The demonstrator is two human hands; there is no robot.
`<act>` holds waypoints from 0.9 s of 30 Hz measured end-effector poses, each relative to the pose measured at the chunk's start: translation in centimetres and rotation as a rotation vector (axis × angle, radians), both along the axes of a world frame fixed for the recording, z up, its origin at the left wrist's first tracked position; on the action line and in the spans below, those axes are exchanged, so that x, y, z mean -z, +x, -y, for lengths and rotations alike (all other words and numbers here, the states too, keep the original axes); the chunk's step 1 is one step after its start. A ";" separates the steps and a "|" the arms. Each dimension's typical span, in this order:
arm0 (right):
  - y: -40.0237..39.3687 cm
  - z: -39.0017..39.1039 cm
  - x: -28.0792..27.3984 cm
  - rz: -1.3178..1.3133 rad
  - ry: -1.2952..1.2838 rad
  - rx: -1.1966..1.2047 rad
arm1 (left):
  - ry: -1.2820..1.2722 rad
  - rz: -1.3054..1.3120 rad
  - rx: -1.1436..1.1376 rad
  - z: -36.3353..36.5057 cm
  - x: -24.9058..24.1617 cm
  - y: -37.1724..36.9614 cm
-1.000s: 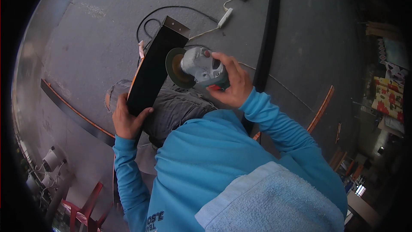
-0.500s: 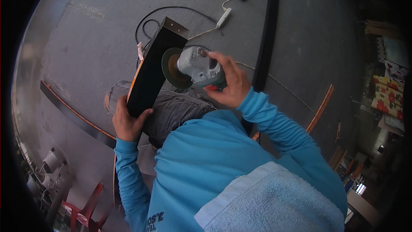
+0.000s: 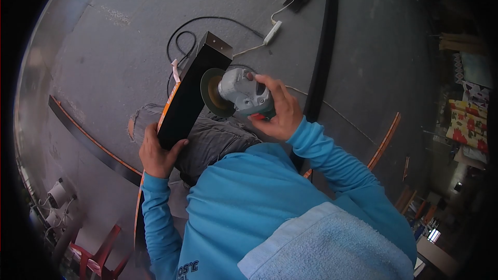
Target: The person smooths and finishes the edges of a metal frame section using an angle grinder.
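As it curls partway closed, the right grip (image 3: 284,110) holds the grinder (image 3: 239,92).

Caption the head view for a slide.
Left hand steadies a dark metal beam; right hand holds an angle grinder.

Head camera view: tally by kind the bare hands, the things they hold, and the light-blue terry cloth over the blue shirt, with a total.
Bare hands: 2, left hand and right hand
Long black metal beam: 1
Grey angle grinder: 1
Light-blue terry cloth: 1
Total: 5
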State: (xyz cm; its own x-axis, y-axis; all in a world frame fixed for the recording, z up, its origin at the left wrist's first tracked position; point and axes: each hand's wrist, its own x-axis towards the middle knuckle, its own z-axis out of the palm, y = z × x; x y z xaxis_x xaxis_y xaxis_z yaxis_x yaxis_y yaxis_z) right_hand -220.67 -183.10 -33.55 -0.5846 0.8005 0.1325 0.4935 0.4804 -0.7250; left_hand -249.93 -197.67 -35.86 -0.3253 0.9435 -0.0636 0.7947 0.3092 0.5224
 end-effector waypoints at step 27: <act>-0.8 -0.1 -0.2 -0.023 -0.058 -0.004 | 0.056 -0.065 -0.003 0.2 0.1 0.4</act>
State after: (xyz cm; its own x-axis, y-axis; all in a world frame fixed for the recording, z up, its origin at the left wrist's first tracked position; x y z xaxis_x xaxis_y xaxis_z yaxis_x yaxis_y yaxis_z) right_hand -221.46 -182.99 -33.36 -0.5852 0.8048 0.0994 0.4744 0.4391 -0.7630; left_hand -249.55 -197.90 -35.94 -0.3300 0.9439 0.0106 0.8265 0.2835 0.4864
